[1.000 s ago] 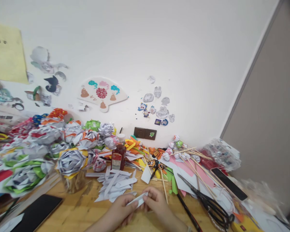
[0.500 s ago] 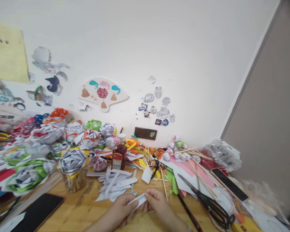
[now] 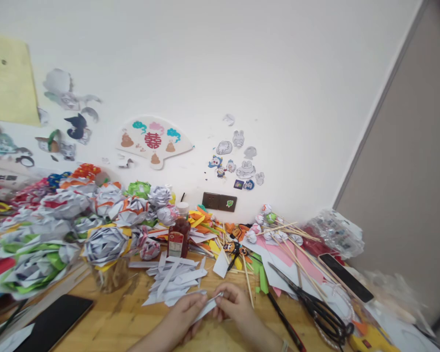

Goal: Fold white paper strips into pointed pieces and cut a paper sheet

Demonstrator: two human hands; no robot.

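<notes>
A narrow strip of white paper (image 3: 206,309) is held between my two hands, low in the middle of the view. My left hand (image 3: 186,313) pinches its lower left part, thumb on top. At the upper right end, the fingers of my right hand (image 3: 231,304) grip the strip, where its tip looks folded or rolled. The undersides of both hands are hidden. Just beyond them lies a loose pile of white paper strips (image 3: 174,277) on the wooden table (image 3: 132,313). Behind the pile stands a bottle of red-brown liquid (image 3: 178,237) with a white cap.
Folded paper flowers (image 3: 106,244) crowd the left side. A black phone (image 3: 55,320) lies front left, another phone (image 3: 346,277) at right. Black scissors (image 3: 315,308), a black pen (image 3: 286,320) and a yellow tool (image 3: 370,340) lie right of my hands. Wooden sticks (image 3: 247,283) lie behind.
My right fingers have shifted slightly along the upper end of the paper strip, whose tip now looks more curled. The whole view has moved a little, so things appear slightly further left.
</notes>
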